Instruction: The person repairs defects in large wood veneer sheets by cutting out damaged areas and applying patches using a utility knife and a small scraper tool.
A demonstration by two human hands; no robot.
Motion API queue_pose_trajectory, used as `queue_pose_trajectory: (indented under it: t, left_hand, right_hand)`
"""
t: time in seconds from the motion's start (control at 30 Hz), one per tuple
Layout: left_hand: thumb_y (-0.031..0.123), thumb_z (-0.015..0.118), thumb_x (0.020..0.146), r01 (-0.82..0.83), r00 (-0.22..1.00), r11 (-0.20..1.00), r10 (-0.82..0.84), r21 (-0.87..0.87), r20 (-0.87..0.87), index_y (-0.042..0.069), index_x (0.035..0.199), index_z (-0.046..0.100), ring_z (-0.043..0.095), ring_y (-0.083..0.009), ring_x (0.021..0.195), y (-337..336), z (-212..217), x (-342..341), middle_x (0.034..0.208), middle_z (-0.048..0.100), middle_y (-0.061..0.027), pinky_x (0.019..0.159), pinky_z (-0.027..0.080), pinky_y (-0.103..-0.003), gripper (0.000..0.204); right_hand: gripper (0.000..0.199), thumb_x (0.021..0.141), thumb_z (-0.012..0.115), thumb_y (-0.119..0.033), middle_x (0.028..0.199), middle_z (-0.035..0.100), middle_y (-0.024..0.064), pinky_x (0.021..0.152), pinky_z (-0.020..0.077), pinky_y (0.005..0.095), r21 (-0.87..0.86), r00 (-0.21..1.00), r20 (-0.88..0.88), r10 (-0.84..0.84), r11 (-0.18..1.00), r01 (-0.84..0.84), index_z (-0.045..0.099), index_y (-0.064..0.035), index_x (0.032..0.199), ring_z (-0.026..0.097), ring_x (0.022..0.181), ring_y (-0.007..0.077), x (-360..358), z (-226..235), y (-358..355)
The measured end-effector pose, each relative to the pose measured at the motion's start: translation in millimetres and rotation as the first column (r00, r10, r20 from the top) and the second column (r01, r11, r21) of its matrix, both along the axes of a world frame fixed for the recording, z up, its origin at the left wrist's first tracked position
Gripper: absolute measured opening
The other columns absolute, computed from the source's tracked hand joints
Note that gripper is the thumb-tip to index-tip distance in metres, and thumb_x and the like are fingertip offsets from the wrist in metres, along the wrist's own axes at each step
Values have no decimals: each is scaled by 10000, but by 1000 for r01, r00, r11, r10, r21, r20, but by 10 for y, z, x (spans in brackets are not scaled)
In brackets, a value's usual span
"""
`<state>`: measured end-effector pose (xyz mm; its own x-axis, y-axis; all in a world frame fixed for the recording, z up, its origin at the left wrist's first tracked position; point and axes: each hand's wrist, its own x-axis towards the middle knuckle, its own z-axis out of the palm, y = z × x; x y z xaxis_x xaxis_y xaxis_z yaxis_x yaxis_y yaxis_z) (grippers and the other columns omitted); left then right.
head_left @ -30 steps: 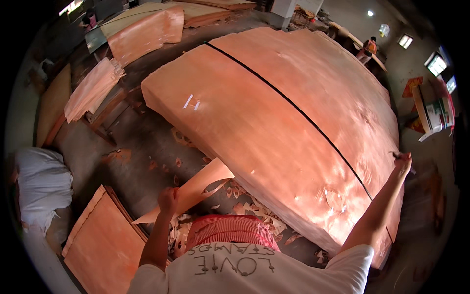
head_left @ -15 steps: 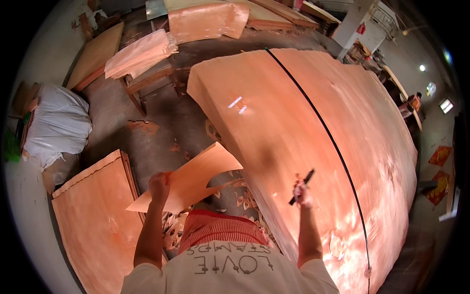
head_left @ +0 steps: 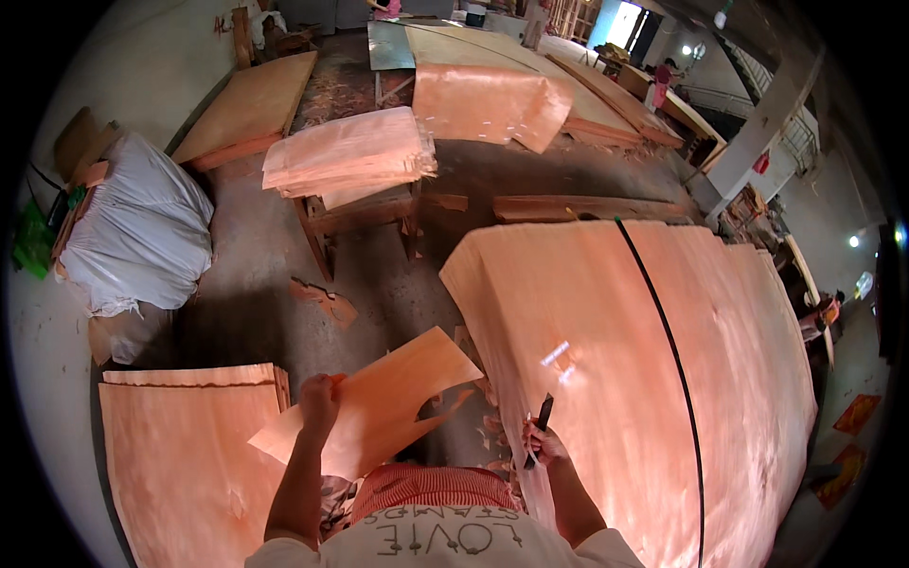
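My left hand is closed on a thin sheet of wood veneer, gripping its upper left edge. The sheet slants in front of my body, its right side torn into a notch with a narrow strip. In my right hand is a slim black knife-like tool, pointing up; its exact kind is not clear. That hand is over the left edge of a big veneer stack, across which a black strap runs lengthwise.
A lower veneer pile lies at the left. Farther off, a wooden stand carries stacked sheets. A white covered bundle sits by the left wall. Veneer scraps litter the floor. Other people are in the background.
The view has tilted up, showing more of the far room. My right hand, with the black tool, has moved left toward the big stack's edge. My left hand keeps its hold on the veneer.
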<state>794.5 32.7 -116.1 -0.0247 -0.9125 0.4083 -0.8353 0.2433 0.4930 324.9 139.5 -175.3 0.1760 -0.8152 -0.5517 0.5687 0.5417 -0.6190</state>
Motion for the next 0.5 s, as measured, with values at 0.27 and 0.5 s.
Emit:
queue_pose_trajectory:
  t: [0.27, 0.5]
  left_hand:
    - [54, 598, 683, -88, 990, 996, 88, -5, 112, 85, 872, 665, 556, -321, 734, -1883, 352, 518, 760, 588, -124, 664, 446, -411, 203]
    - [48, 621, 690, -56, 983, 979, 89, -196, 162, 33, 754, 614, 537, -342, 713, -3673, 733, 707, 734, 552, -148, 640, 437, -424, 66]
  right_hand:
    - [107, 876, 561, -167, 633, 442, -50, 437, 285, 155, 51, 983, 145, 117, 991, -125, 544, -82, 939, 305, 447, 13, 610, 235, -1859]
    - [152, 880, 520, -104, 674, 450, -21, 410, 241, 148, -1, 962, 134, 237, 971, -239, 524, -54, 1024, 303, 464, 5, 718, -24, -3753]
